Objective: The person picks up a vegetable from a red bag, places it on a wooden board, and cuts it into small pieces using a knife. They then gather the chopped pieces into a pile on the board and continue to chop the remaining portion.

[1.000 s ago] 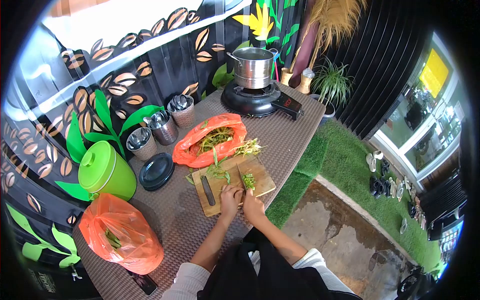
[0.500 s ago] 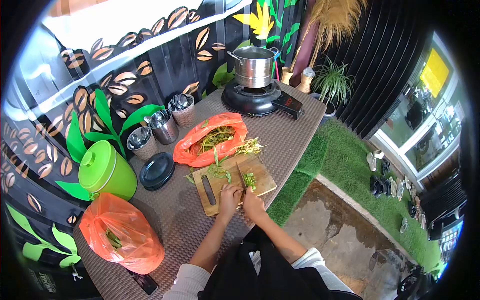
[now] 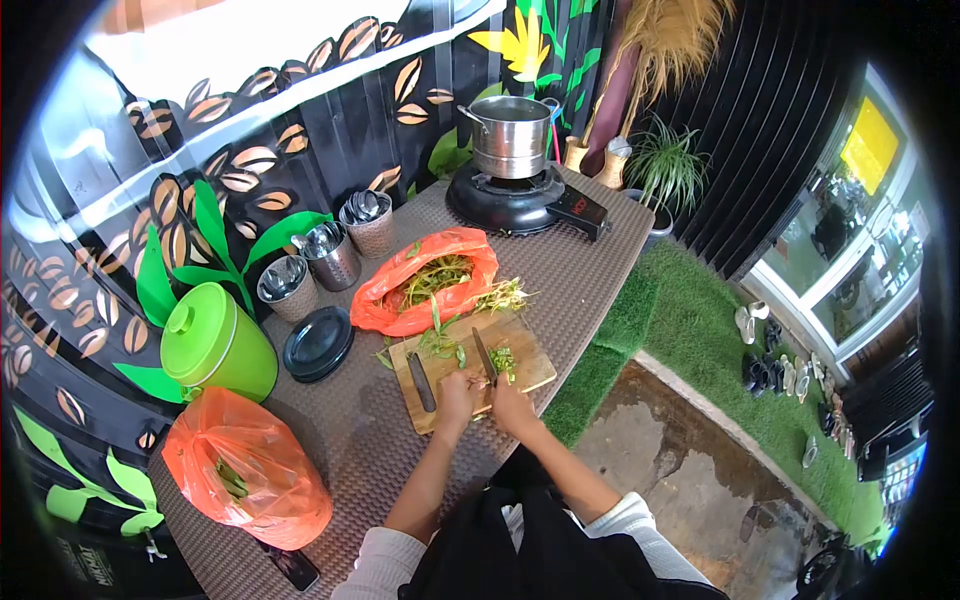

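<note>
- Table (image 3: pixel 360 435): big & brown, w/ bumps all over. It's in front of me & holds all the stuff here.
- Tied bag (image 3: pixel 250 485): orange, at the near L end, w/ a bit of green showing thru.
- Open bag (image 3: pixel 388 318): orange too, full of leafy stems. Some hang out by the board.
- Stove (image 3: pixel 495 208): black, at the far end, w/ the pot (image 3: pixel 508 145) on top. Pot's shiny, w/ 2 handles.
- Tub (image 3: pixel 222 352): bright green, lid on, just behind the tied bag.
- Board (image 3: pixel 532 372): wood, under my hands, w/ loose leaves (image 3: pixel 437 344) on its far side.
- Plates (image 3: pixel 318 345): dark, in a pile near the tub.
- Cups (image 3: pixel 335 266): 3 in a row, w/ spoons etc. in them.
- R hand (image 3: pixel 513 408): shut round the knife grip.
- L hand (image 3: pixel 456 402): fingers bent, down on the board, close to the blade. Can't tell what's under them.
- Knife (image 3: pixel 482 350): over the board, tip pointing away from me.
- Phone (image 3: pixel 292 567): dark, part under the tied bag.
- Cut greens (image 3: pixel 504 361): tiny pile, just R of the knife.
</note>
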{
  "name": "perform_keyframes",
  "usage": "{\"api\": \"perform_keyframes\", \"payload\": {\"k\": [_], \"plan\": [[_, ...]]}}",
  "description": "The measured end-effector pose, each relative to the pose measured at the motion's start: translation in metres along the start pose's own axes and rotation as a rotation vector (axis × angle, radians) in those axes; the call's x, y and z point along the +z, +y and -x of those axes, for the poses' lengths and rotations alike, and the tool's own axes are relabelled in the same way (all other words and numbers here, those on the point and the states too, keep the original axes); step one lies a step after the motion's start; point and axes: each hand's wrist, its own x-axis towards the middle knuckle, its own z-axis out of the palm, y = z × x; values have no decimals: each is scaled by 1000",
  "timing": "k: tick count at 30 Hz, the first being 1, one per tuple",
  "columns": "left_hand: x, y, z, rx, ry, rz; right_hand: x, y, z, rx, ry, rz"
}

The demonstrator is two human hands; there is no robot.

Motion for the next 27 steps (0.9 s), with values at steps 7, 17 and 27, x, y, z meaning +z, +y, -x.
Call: {"api": "perform_keyframes", "payload": {"k": [7,17,27], "plan": [[0,0,2,48,35,-30,10,2,-9,5,2,1],[-9,13,12,87,78,-145,8,-9,-8,32,15,-37],[-8,13,14,110,88,-153,19,-11,-4,43,55,-35]]}}
